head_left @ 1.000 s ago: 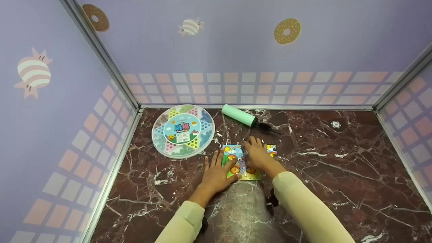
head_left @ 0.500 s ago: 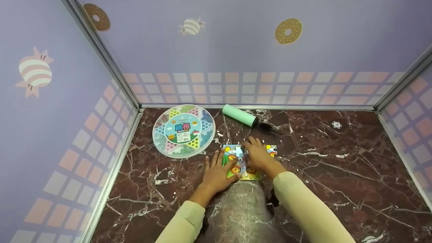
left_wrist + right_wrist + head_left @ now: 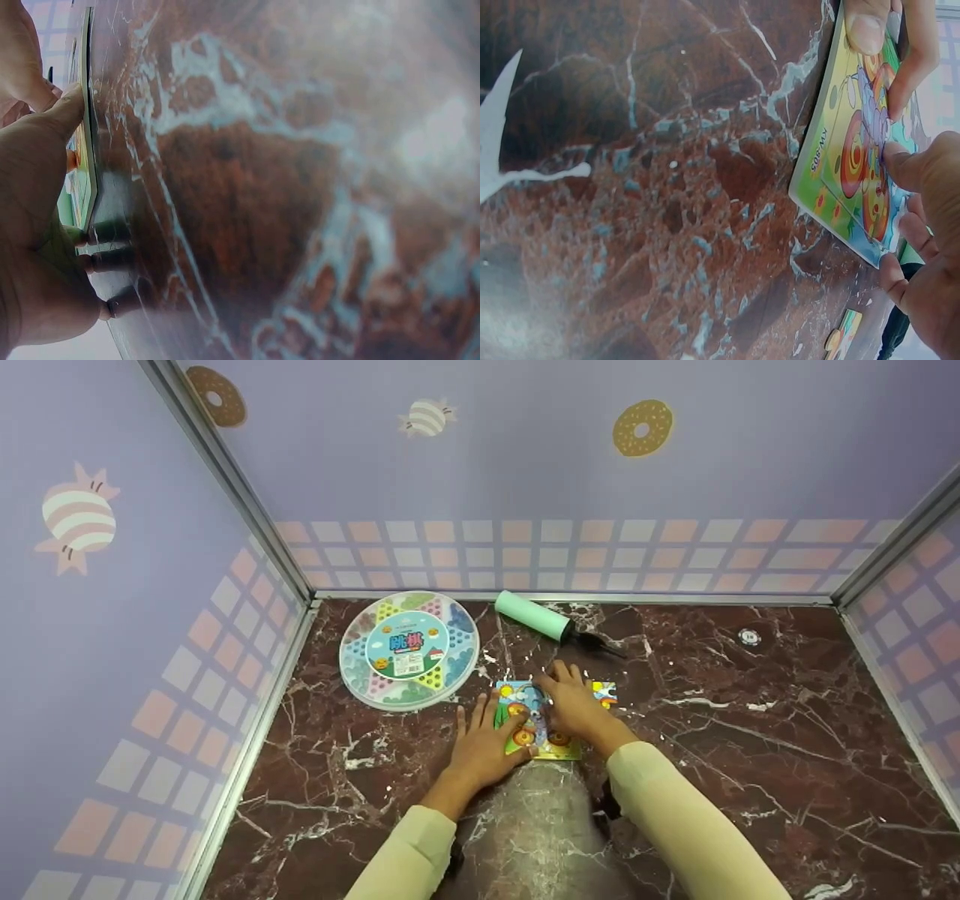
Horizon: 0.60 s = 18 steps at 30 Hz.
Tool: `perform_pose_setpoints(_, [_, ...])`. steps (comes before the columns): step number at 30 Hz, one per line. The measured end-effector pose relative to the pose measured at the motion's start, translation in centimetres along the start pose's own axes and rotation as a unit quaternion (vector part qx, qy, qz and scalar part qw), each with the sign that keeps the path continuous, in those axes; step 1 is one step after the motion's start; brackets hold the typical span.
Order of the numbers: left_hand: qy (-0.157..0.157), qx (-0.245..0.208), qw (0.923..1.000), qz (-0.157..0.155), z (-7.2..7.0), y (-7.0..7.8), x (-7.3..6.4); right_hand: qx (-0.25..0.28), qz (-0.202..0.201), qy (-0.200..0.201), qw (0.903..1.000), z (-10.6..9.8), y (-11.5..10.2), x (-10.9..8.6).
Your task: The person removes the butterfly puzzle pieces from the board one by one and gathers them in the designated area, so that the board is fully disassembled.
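The left hand (image 3: 480, 744) reaches in from eight o'clock with its fingers spread wide, thumb and index finger resting on the cartoon jigsaw puzzle (image 3: 537, 733), the others splayed beyond its edge. The right hand (image 3: 574, 706) comes over from four o'clock, its fingers touching the puzzle; whether they pinch a piece cannot be told. The puzzle lies flat on the dark red marbled surface (image 3: 720, 780), between the hands. Just beside it, at two o'clock, lies a loose puzzle piece (image 3: 604, 694). Farther out sit a round Chinese checkers set (image 3: 409, 651) at ten o'clock, a mint-green hand pump (image 3: 532, 615) at twelve, and a round chip (image 3: 748, 637) at two.
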<state>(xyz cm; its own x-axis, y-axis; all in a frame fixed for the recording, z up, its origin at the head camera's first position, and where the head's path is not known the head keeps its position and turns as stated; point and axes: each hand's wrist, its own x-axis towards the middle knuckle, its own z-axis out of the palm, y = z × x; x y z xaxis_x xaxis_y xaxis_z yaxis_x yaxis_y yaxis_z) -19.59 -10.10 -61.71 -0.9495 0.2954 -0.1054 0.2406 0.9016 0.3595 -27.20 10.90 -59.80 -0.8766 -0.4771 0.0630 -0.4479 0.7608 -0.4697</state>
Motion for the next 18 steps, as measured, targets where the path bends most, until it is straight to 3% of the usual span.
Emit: perform_pose_setpoints(18, [-0.005,-0.003,1.0000,0.000,-0.04,-0.01,-0.05,0.000,0.008,-0.020,0.9998,-0.09,-0.09,0.09])
